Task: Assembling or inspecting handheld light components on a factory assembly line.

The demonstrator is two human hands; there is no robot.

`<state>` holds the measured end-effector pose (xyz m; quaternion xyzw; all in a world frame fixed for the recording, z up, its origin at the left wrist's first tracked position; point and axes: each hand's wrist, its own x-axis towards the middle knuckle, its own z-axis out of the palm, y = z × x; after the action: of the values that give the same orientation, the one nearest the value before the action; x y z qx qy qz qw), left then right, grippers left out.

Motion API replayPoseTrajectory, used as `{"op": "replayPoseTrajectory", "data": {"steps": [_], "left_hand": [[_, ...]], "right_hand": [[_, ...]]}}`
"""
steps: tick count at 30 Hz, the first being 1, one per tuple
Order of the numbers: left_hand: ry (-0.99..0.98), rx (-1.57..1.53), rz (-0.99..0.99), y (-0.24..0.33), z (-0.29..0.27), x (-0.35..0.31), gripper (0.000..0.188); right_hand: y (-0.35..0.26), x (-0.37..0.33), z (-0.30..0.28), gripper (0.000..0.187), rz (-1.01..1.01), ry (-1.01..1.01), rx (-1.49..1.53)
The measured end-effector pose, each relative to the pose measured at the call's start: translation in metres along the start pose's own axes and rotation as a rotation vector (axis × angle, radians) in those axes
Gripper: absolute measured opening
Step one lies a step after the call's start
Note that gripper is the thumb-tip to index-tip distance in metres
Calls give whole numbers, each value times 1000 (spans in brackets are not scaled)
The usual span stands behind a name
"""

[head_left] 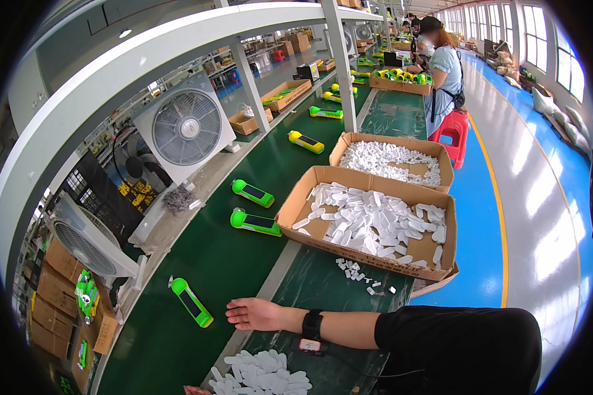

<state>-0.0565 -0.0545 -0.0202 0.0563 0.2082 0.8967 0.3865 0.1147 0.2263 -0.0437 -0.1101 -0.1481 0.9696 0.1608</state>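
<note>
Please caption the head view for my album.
Open right hand beside a green device with a dark panel, near cardboard boxes of white pieces.

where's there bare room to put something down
Bare belt lies between the single green device and the green pair above it; bare bench between the right forearm, the front carton and scattered white bits. Crowded: inside that carton, and under the loose white pile.

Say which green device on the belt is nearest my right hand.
The green device just left of your right hand; others lie farther up the belt.
</note>
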Motion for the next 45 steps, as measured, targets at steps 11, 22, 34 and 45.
{"op": "replayPoseTrajectory", "data": {"steps": [11,22,34,45], "left_hand": [[0,17,13,-3,6,-4,21],[26,24,12,-5,13,-4,20],[38,2,22,-4,9,-3,18],[26,24,33,-4,4,-2,21]], "right_hand": [[0,-1,0,19,5,13,-5],[1,0,-1,19,-5,-8,-19],[2,2,-3,21,-13,-24,-32],[3,1,-3,21,-21,-19,-42]]}}
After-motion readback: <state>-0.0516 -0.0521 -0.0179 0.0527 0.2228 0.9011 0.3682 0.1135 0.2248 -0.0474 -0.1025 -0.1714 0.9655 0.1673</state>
